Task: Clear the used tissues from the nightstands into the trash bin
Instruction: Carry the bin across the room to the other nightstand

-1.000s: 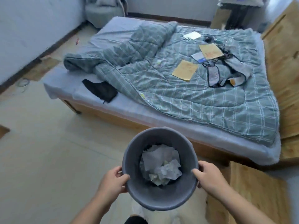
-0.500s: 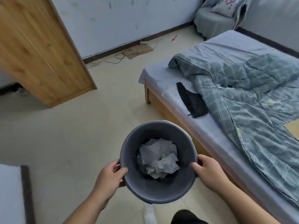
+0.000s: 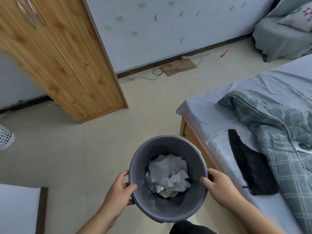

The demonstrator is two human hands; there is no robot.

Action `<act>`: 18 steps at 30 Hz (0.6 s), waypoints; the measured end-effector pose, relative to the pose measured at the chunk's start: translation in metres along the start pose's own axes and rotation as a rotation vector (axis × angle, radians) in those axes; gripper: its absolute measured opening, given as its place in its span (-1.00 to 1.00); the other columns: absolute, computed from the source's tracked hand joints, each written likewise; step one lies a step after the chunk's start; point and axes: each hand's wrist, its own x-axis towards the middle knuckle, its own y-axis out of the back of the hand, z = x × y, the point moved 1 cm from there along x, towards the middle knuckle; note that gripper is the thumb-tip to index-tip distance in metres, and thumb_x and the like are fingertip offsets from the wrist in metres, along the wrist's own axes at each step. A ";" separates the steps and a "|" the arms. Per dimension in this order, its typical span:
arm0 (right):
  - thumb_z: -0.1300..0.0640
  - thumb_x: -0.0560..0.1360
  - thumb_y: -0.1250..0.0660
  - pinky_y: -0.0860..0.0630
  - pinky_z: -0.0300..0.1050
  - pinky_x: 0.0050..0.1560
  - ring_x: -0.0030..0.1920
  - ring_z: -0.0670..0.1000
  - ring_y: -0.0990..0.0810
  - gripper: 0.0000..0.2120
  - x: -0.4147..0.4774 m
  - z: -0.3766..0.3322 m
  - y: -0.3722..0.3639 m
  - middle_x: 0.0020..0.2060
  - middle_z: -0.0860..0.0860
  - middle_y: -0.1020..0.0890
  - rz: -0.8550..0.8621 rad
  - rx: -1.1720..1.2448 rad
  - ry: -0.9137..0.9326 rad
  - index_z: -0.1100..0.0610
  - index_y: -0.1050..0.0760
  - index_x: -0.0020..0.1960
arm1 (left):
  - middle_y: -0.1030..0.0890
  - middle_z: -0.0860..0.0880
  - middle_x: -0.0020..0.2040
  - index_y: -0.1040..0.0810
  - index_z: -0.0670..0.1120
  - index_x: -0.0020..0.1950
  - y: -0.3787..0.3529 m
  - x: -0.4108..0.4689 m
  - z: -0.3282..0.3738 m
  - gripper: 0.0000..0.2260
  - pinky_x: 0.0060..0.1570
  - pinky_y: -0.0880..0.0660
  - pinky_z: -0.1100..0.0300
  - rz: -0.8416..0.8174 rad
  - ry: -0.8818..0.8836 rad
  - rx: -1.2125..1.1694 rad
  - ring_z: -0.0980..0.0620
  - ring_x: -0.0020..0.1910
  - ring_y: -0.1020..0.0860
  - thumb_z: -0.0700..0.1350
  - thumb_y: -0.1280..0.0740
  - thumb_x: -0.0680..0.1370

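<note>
**Bin held by both hands, tissues inside**

The grey bin point(image 3: 168, 205) hangs above the floor point(image 3: 84, 149), carried between two grips. The left hand point(image 3: 118, 193) is closed on the rim's left side, thumb hooked over the edge into the bin and fingers wrapped outside. The right hand point(image 3: 217, 186) is closed on the right rim the same way, thumb inside. Crumpled white tissues point(image 3: 168, 174) lie at the bottom of the bin, between the two hands and below their thumbs. The bed point(image 3: 211, 115) stands just to the right; a wardrobe point(image 3: 59, 56) stands well beyond, upper left.
</note>
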 end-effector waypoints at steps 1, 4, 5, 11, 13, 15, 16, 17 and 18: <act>-0.06 0.56 -0.33 -0.64 -0.10 -0.20 -0.26 -0.09 -0.66 -0.84 0.025 -0.016 0.012 -0.29 -0.10 -0.70 -0.014 -0.008 0.011 -0.06 -0.61 -0.15 | -0.82 -0.08 -0.05 -0.45 0.20 0.38 0.003 0.018 0.021 -0.59 -0.12 -0.74 0.00 0.008 -0.002 -0.008 -0.07 -0.08 -0.80 -0.21 -0.36 0.64; -0.11 0.47 -0.30 -0.58 -0.11 -0.25 -0.29 -0.07 -0.64 -0.80 0.097 -0.070 0.053 -0.31 -0.06 -0.67 0.013 -0.058 0.074 -0.02 -0.58 -0.18 | -0.81 -0.08 -0.05 -0.48 0.17 0.36 0.012 0.068 0.081 -0.59 -0.17 -0.73 0.05 0.039 -0.027 -0.055 -0.07 -0.09 -0.80 -0.25 -0.37 0.63; -0.14 0.43 -0.28 -0.57 -0.09 -0.26 -0.30 -0.07 -0.63 -0.77 0.121 -0.087 0.065 -0.32 -0.05 -0.67 0.023 -0.069 0.095 0.00 -0.57 -0.19 | -0.81 -0.07 -0.03 -0.48 0.15 0.36 0.015 0.085 0.100 -0.59 -0.17 -0.73 0.05 0.049 -0.035 -0.075 -0.07 -0.08 -0.80 -0.27 -0.37 0.63; -0.15 0.39 -0.26 -0.61 -0.04 -0.20 -0.26 -0.09 -0.66 -0.72 0.263 -0.163 0.099 -0.28 -0.09 -0.71 0.001 -0.068 0.141 0.01 -0.62 -0.15 | -0.82 -0.08 -0.03 -0.50 0.15 0.30 0.032 0.211 0.192 -0.60 -0.23 -0.72 0.04 0.067 -0.033 -0.121 -0.09 -0.10 -0.80 -0.31 -0.36 0.62; -0.06 0.42 -0.30 -0.57 -0.16 -0.26 -0.30 -0.14 -0.63 -0.81 0.310 -0.182 0.100 -0.32 -0.12 -0.69 -0.002 -0.067 0.114 0.03 -0.60 -0.18 | -0.82 -0.10 -0.06 -0.51 0.13 0.27 0.039 0.262 0.220 -0.61 -0.27 -0.70 0.03 0.056 -0.028 -0.106 -0.09 -0.15 -0.79 -0.33 -0.35 0.61; 0.02 0.42 -0.32 -0.41 -0.32 -0.40 -0.40 -0.20 -0.55 -0.86 0.360 -0.204 0.104 -0.43 -0.21 -0.63 0.004 -0.066 0.083 0.04 -0.54 -0.28 | -0.82 -0.12 -0.10 -0.52 0.11 0.24 0.047 0.318 0.252 -0.61 -0.30 -0.69 0.02 0.035 -0.025 -0.100 -0.09 -0.21 -0.79 -0.35 -0.34 0.59; 0.06 0.43 -0.33 -0.36 -0.33 -0.44 -0.45 -0.22 -0.50 -0.84 0.385 -0.216 0.110 -0.48 -0.23 -0.58 0.009 -0.054 0.065 0.03 -0.49 -0.32 | -0.81 -0.13 -0.10 -0.52 0.09 0.24 0.050 0.347 0.271 -0.62 -0.29 -0.69 0.01 0.012 -0.020 -0.089 -0.09 -0.23 -0.78 -0.36 -0.34 0.59; 0.08 0.44 -0.33 -0.33 -0.32 -0.46 -0.47 -0.22 -0.46 -0.81 0.408 -0.228 0.120 -0.51 -0.23 -0.55 0.019 -0.040 0.044 0.03 -0.44 -0.34 | -0.81 -0.14 -0.10 -0.52 0.08 0.24 0.052 0.372 0.291 -0.62 -0.29 -0.69 0.00 -0.016 -0.013 -0.075 -0.09 -0.24 -0.78 -0.36 -0.34 0.59; 0.08 0.44 -0.33 -0.31 -0.28 -0.44 -0.48 -0.20 -0.43 -0.79 0.428 -0.241 0.132 -0.53 -0.21 -0.52 0.039 -0.031 0.026 0.04 -0.42 -0.35 | -0.81 -0.15 -0.10 -0.52 0.06 0.24 0.053 0.395 0.314 -0.62 -0.28 -0.69 -0.01 -0.044 -0.013 -0.062 -0.08 -0.24 -0.77 -0.37 -0.35 0.58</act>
